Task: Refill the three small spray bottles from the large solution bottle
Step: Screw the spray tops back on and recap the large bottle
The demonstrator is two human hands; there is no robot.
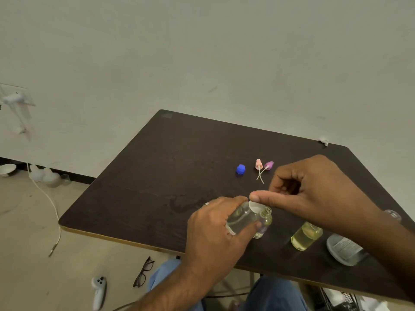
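Dark wood-grain table (179,176) is carrying all task items along its right half. At its 4 o'clock edge a large clear bottle (343,250) with a white label is lying partly hidden beneath the right forearm. Left hand (215,230) is wrapping its fingers round a small clear spray bottle (244,218), tilted with the threaded neck toward 2 o'clock; this grip is closed on the bottle body. Right hand (314,191) is pinching a small white piece (253,206) between thumb and forefinger just at that bottle's mouth, remaining fingers curled; what the piece is cannot be told. A second small bottle (305,236) holding yellowish liquid is standing at 3 o'clock of the held one, near it, uncapped. Toward 12 o'clock a blue cap (240,169) is resting alone, and beside it a pink sprayer head (259,164) and a purple sprayer head (268,164) are lying with dip tubes crossing.
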